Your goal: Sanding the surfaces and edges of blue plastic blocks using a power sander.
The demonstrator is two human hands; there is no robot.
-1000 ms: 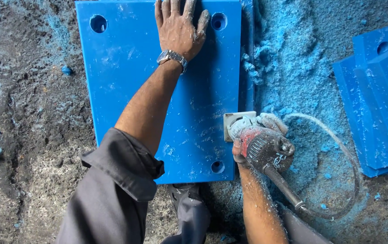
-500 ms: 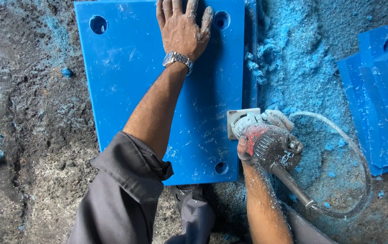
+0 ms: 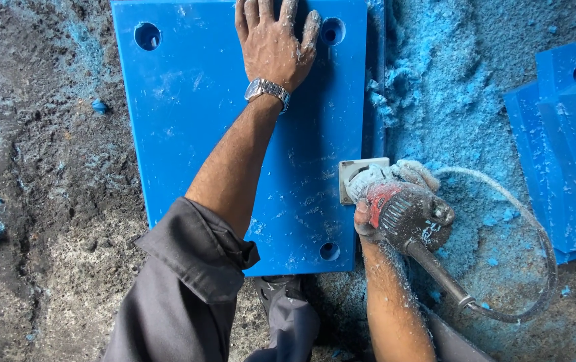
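A thick blue plastic slab (image 3: 187, 121) with round holes near its corners lies on the dusty ground. My left hand (image 3: 273, 41), wearing a metal wristwatch, presses flat on the slab's far part, fingers spread. My right hand (image 3: 367, 224) grips a red and grey electric trimmer (image 3: 398, 208), whose pale square base sits on the slab's right edge. A grey cable (image 3: 502, 194) loops from the tool's rear to the right. My hand is coated in blue and white shavings.
Heaps of blue shavings (image 3: 449, 94) cover the ground right of the slab. More blue slabs (image 3: 569, 147) are stacked at the far right. My foot (image 3: 281, 295) rests at the slab's near edge. Rough grey ground (image 3: 53, 201) lies to the left.
The trimmer and my right hand have slid slightly farther along the slab's right edge. My left hand stays pressed in place.
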